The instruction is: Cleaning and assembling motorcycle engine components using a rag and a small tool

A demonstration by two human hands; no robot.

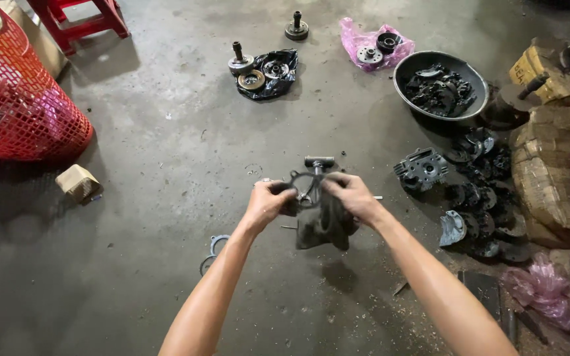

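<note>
Both hands are raised over the concrete floor (166,198), and between them hangs a dark rag (323,227) with a thin black gasket-like ring part (306,188) at its top. The left hand (266,204) has its grip closed on the left edge of the ring part and the rag; the right hand (351,196) has its grip closed on the right edge, fingers curled over the cloth. The rag droops below the hands, casting a shadow on the floor beneath it.

Taking the rag as landmark: just beyond it, a small dark T-shaped metal piece (318,161) lies on the floor. To its lower left, two thin ring-shaped gaskets (214,250) lie flat on the concrete. Far beyond it sits a black plastic bag (272,82) carrying round metal gear parts — with a pink bag (357,39) of similar parts further right, and a lone shafted gear (296,28) between them. To the rag's right lies a heap of black engine parts (483,198), and beyond that heap a dark round basin (407,82) filled with more black pieces. Far left of the rag stands a red mesh basket (28,112), a small cardboard box (79,182) near it, and a red stool (84,20) behind.
</note>
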